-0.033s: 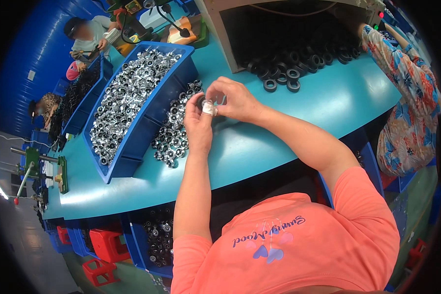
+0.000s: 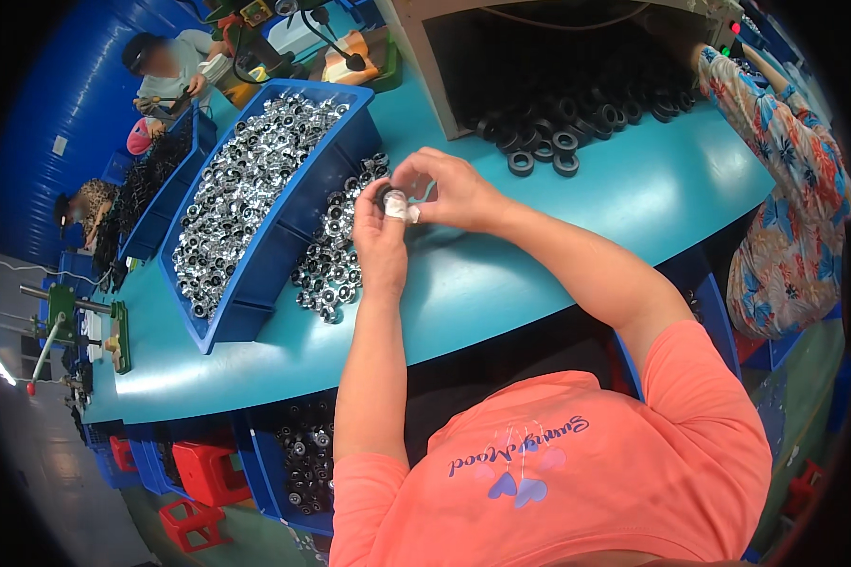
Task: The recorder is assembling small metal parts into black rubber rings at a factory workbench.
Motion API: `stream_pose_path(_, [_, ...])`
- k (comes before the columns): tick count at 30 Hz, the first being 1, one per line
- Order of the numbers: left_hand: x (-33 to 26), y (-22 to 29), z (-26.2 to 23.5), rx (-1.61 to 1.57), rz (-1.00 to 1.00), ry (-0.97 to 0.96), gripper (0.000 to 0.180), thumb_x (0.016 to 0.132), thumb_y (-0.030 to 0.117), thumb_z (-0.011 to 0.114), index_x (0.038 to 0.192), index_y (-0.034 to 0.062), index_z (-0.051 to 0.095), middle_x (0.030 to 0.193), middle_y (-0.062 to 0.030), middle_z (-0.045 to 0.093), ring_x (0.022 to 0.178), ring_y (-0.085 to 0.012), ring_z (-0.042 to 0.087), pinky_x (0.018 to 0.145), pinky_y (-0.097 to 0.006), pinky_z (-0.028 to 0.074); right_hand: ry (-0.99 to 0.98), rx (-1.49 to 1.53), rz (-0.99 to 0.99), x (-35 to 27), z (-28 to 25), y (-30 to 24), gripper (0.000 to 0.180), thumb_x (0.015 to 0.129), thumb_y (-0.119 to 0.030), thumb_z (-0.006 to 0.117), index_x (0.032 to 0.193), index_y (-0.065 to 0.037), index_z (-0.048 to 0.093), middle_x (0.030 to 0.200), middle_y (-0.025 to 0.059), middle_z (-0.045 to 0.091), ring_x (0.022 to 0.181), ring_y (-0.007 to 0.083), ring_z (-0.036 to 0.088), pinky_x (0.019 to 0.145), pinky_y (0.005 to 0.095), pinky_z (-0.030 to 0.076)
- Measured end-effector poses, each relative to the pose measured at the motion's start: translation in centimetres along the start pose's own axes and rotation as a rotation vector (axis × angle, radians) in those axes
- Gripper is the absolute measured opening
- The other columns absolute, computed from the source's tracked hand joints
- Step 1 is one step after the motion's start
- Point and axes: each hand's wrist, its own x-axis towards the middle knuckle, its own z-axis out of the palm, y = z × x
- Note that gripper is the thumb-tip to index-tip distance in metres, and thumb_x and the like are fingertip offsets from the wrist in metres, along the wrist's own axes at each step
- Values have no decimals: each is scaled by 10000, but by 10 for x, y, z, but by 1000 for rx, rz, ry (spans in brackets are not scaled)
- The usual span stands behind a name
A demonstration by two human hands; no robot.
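- Both hands meet just above the middle of the frame, over the teal table [image 2: 558, 246], and work on one small ring-shaped part [image 2: 388, 197], dark with a shiny rim.
- The left hand [image 2: 380, 241] comes up from below with its fingers closed about the part; one fingertip wears a white wrap [image 2: 396, 205].
- The right hand [image 2: 447, 189] reaches in from the right, thumb and forefinger pressed together at the part's upper right edge, so both grips pinch the same piece.
- The part sits at the top of the left hand and at the left end of the right hand, directly between the two sets of fingertips; neither hand is the nearer, as both touch it.
- It is too small and too covered to tell which way its axis points.
- Just left of the hands lies a loose heap of shiny metal rings [image 2: 336, 255] on the table, touching the wall of a blue bin [image 2: 288, 241] full of the same rings.
- Toward the upper right of the hands, black rubber rings [image 2: 548, 151] spill from an open box.
- Other people work at the upper left and far right of the frame.
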Motion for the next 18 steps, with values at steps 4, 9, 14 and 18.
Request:
stream_pose_path(4, [2,0,-8,-48,-15,7,326,1038,119,590,1349,37,534,1160,-81,652,989,-164,663,839,-309,568,-175,280,269,7,-8,7,432,888,-202,732,1286,-49,665,1151,77,690,1021,153,643,852,308,553])
stream_pose_path(9, [-1,5,-3,-4,14,1,305,1027,99,599,1321,22,580,1119,-74,672,885,-142,660,741,-284,565,-259,315,383,7,-8,5,381,971,-234,669,1298,-41,696,1251,95,655,1043,169,636,912,319,529])
stream_pose_path(14, [-2,7,-1,33,33,32,301,1020,66,585,1317,16,590,1116,-79,676,863,-143,662,733,-285,569,-195,384,323,3,0,10,322,959,-212,685,1216,-26,742,1251,102,635,1062,201,630,924,329,526])
stream_pose_path(18, [-2,6,-2,30,63,61,310,1021,48,574,1328,11,582,1117,-79,673,861,-139,659,741,-286,568,-163,329,234,1,5,6,300,950,-181,691,1195,-16,748,1250,104,627,1069,198,628,924,325,522])
